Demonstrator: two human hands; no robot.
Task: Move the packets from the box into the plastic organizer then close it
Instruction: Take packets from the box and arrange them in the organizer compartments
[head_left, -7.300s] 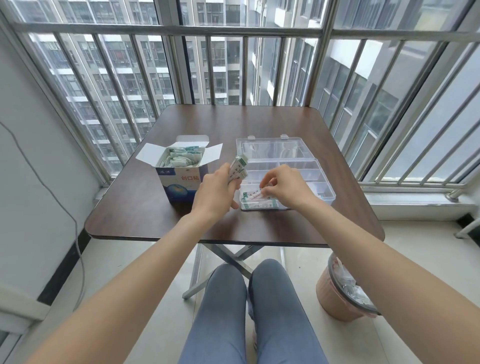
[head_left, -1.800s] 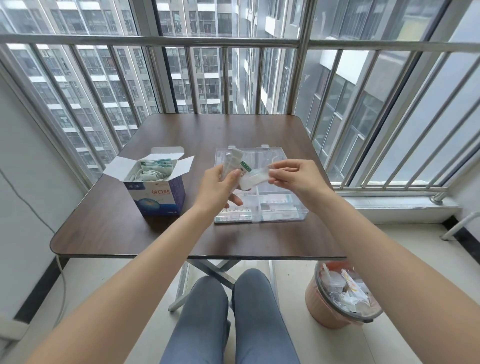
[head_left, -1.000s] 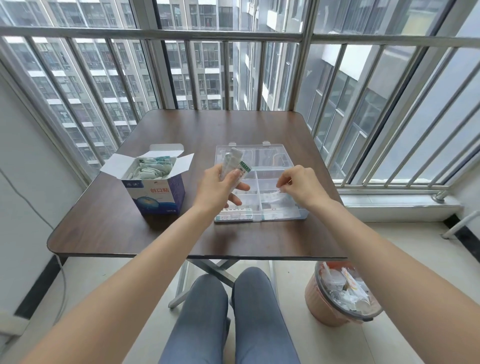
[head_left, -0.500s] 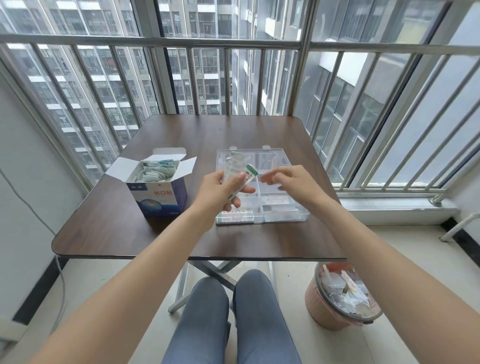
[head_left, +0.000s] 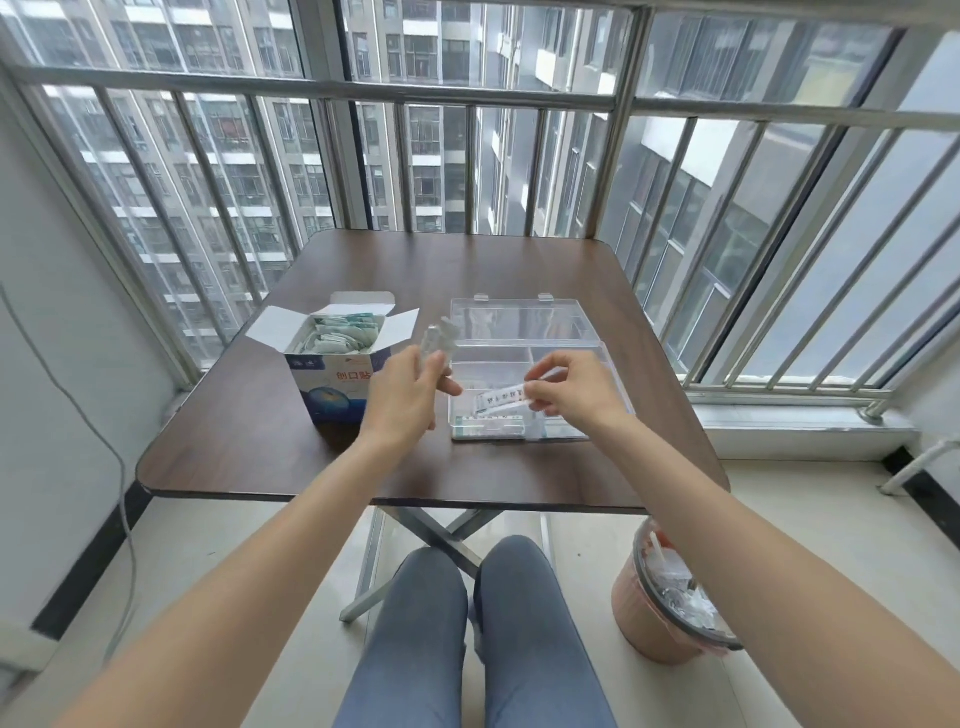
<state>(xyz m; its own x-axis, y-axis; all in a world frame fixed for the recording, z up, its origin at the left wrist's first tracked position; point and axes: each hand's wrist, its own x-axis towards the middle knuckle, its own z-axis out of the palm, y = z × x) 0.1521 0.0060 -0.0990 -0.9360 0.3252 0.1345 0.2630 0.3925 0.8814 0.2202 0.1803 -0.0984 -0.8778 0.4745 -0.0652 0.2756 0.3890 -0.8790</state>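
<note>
Barred balcony windows with apartment blocks beyond frame a dark wooden worktop (head_left: 498, 280) on folding metal legs.

Head view: the cardboard box (head_left: 332, 376) stands open towards the left edge of the worktop, its flaps spread and many pale packets (head_left: 337, 332) lying inside. Just to its right, nearer the right edge, sits the clear plastic organizer (head_left: 540, 379), lid tilted back on its far side and the compartments exposed; a few packets already lie in the front-left compartment.

Half a second ago the right hand (head_left: 571, 387) was empty and reaching towards the left hand's bundle; now its fingers (head_left: 535, 400) pinch one packet (head_left: 501, 402) by its right end, held over the front compartments of the organizer. The left hand (head_left: 405, 397) has its fingers curled round a small stack of packets (head_left: 439, 340), raised upright between box and organizer. By my judgement the sorting goes on piece by piece, and with the box far from empty, closing is a long way off.

Writing: the box front shows red Chinese characters, 创口贴 as far as I can read, above a blue globe-like picture. The pinched packet bears dark print too small to read.

A pink waste bin (head_left: 670, 613) stands on the floor below the worktop's right corner.
</note>
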